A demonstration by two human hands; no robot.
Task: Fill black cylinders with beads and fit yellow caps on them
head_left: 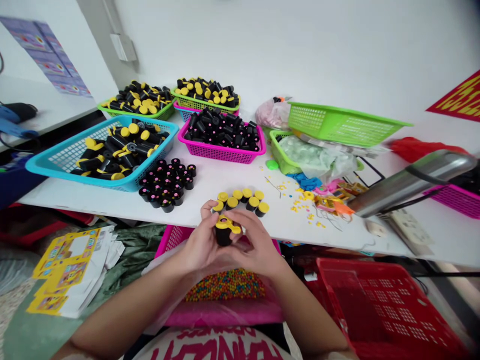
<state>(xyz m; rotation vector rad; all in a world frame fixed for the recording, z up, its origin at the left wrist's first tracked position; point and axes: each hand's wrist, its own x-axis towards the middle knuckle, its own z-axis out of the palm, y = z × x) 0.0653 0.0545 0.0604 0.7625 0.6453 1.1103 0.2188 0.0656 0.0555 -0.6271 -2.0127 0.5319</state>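
Note:
Between my two hands is a small black cylinder with a yellow flip cap point(224, 231), held upright over the table's front edge. My left hand point(204, 237) grips its left side. The fingers of my right hand point(257, 242) curl round its right side and the cap. Just beyond my fingers stands a curved row of yellow-capped black cylinders point(247, 195). To the left of them is a tight cluster of black cylinders with pink spots on top point(167, 182). Below my hands, a pink basket point(225, 316) lined with clear plastic holds many small coloured balls point(225, 286).
A blue basket point(48, 167) and green baskets point(210, 102) hold black and yellow cylinders; a magenta basket point(225, 152) holds black ones. Small yellow pieces point(300, 202) lie scattered at right, near a metal post point(416, 182). A red crate point(397, 310) stands below right.

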